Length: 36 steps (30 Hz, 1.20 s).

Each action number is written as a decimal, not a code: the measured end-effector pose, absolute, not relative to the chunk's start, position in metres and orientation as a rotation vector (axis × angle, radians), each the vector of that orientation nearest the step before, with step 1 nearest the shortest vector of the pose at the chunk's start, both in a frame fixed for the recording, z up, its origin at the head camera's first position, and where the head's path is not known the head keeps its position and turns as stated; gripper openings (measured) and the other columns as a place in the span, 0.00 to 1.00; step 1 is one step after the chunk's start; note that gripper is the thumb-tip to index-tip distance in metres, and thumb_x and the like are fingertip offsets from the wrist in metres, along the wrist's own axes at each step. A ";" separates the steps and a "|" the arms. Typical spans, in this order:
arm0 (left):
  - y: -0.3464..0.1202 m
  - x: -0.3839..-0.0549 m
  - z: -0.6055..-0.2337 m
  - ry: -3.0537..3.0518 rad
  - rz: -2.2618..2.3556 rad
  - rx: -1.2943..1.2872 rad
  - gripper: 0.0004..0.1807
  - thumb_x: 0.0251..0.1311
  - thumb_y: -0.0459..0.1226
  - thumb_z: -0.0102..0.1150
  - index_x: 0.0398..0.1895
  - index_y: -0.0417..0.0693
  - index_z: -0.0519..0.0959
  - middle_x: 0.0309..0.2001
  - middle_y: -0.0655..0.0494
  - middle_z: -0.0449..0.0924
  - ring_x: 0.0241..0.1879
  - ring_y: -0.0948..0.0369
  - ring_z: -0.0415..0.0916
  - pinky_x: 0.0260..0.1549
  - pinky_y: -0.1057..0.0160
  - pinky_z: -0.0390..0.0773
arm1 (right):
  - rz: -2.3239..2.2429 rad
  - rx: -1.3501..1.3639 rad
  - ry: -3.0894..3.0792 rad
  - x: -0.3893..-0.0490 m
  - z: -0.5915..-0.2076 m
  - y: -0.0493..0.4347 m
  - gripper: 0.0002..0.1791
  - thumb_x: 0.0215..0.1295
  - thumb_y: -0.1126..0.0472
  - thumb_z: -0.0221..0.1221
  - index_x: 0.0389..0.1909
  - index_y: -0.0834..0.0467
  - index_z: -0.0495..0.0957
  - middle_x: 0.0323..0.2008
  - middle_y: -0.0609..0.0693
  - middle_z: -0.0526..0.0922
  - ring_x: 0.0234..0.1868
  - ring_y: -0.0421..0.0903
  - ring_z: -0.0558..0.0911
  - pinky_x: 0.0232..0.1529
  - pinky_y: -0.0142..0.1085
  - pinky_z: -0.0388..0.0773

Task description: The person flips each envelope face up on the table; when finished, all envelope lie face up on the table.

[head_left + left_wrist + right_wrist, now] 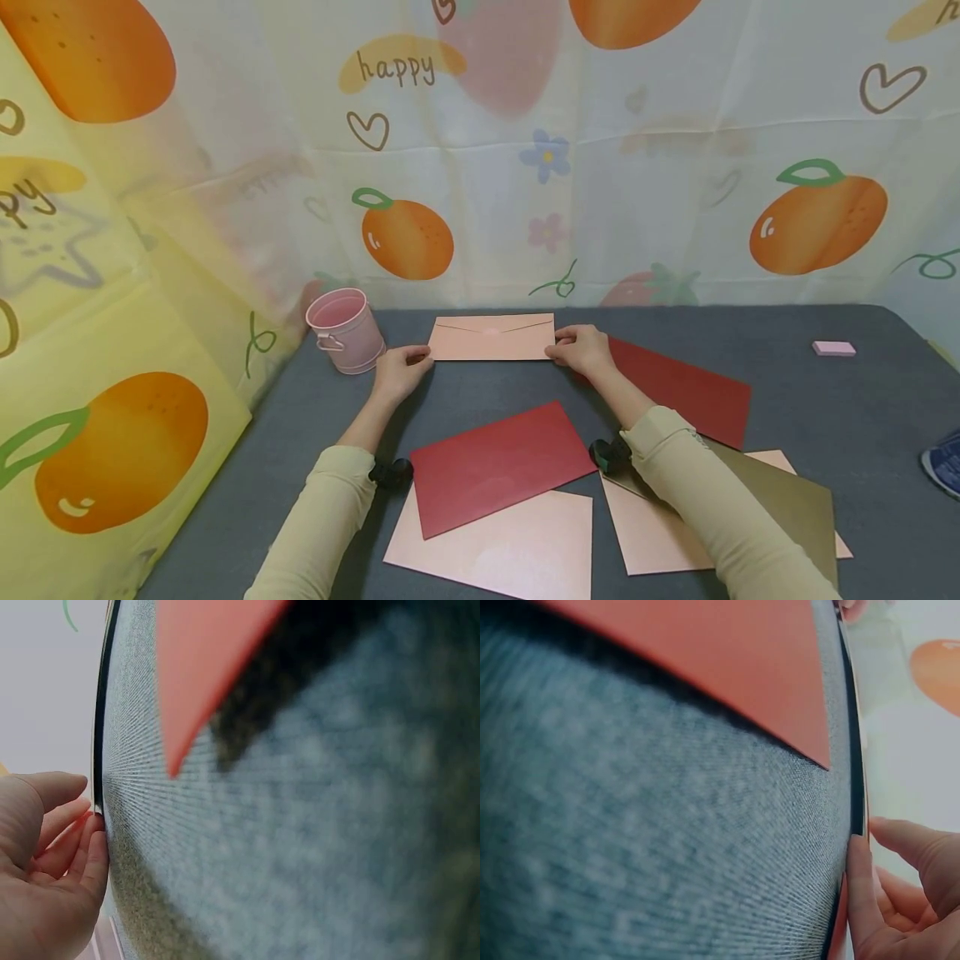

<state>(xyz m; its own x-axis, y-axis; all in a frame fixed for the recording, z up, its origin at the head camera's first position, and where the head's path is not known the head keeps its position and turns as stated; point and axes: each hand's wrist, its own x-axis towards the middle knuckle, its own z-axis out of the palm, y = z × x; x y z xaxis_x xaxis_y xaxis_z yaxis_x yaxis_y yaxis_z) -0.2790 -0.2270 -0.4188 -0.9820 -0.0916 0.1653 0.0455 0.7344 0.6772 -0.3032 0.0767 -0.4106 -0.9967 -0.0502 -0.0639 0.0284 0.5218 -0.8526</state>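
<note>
1. Head view: the pink envelope [491, 340] is at the far middle of the desk [877, 425], flap side showing. The left hand [401, 371] pinches its left end and the right hand [583, 348] its right. To handle it well, I would keep both ends level, hold lightly and avoid bowing the paper. The dark surface carries a pink bucket [348, 329], a small pink block [833, 348], a near red card [502, 471] and a far red card [690, 392]. Behind hangs a fruit-printed cloth [480, 167]; a shoe [945, 462] shows at the right.
2. Left wrist view: thumb and fingers are nearly closed about the envelope's thin edge; whether it clears the woven surface, I cannot tell.
3. Right wrist view: thumb and forefinger meet across the edge with only a narrow gap. A matching, gentle grip should prevent creasing.
</note>
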 end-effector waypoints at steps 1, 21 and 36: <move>-0.227 -0.279 -0.418 -2.756 -1.065 0.027 0.17 0.62 0.35 0.61 0.52 0.34 0.81 0.47 0.40 0.83 0.50 0.48 0.79 0.50 0.51 0.76 | -1.494 -0.019 2.667 -0.303 -0.410 0.077 0.24 0.61 0.62 0.64 0.58 0.67 0.76 0.40 0.60 0.85 0.36 0.49 0.87 0.39 0.38 0.83; -0.225 -0.266 -0.409 -2.925 -0.996 -0.175 0.26 0.64 0.38 0.60 0.62 0.32 0.72 0.60 0.36 0.73 0.61 0.43 0.69 0.60 0.45 0.68 | -1.526 -0.011 2.495 -0.300 -0.401 0.082 0.24 0.71 0.59 0.55 0.62 0.67 0.71 0.54 0.64 0.78 0.43 0.51 0.84 0.41 0.36 0.82; -0.216 -0.222 -0.401 -2.937 -0.977 -0.444 0.36 0.63 0.47 0.61 0.69 0.37 0.65 0.65 0.38 0.68 0.67 0.42 0.62 0.62 0.41 0.63 | -1.330 -0.360 2.652 -0.279 -0.392 0.101 0.23 0.70 0.56 0.56 0.63 0.62 0.73 0.55 0.60 0.78 0.51 0.55 0.81 0.50 0.46 0.77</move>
